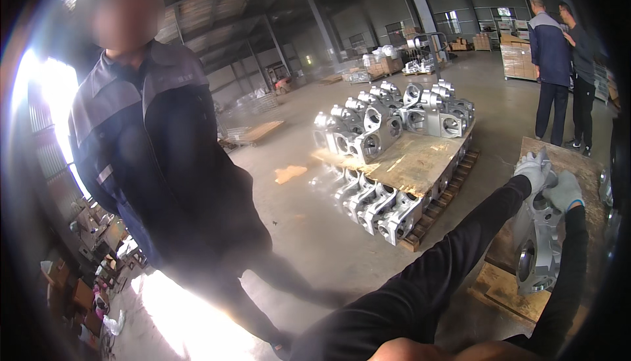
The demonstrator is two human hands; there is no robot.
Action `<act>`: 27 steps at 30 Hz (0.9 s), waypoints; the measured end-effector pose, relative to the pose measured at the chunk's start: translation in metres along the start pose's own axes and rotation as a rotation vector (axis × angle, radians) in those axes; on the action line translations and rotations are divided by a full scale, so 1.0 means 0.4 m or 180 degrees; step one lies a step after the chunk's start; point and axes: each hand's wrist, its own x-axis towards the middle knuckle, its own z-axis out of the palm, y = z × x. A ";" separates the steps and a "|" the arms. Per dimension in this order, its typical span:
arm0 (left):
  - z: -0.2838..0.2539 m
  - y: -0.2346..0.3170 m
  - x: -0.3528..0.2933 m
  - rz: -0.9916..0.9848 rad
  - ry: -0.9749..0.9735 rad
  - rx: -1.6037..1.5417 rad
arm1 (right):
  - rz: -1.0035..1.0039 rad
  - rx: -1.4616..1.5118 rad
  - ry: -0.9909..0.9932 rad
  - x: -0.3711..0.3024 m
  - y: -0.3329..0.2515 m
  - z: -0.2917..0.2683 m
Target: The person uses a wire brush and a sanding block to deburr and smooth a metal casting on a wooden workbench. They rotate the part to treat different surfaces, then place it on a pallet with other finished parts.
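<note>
A silvery metal casting [540,246] with large round bores lies on a wooden board [585,289] at my right side. My left hand [534,169], in a light grey work glove, is at the casting's far end with its fingers bent over it. Close beside it, my right hand [565,191], gloved the same way, curls down onto the same end of the part. Both hands look closed on the metal, though their fingertips are partly hidden. The casting's near end, with its big round openings, shows between my forearms.
A pallet [420,233] carries stacked castings [374,131] with a plywood sheet [420,164] between layers. One person [158,144] stands close on my left; two more people [551,65] stand at the far right near boxes [518,59]. Clutter [82,289] lines the left wall.
</note>
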 end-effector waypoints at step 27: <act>0.042 -0.015 0.025 -0.0200 0.0962 0.0792 | 0.0447 0.0369 0.0562 -0.196 -0.022 0.266</act>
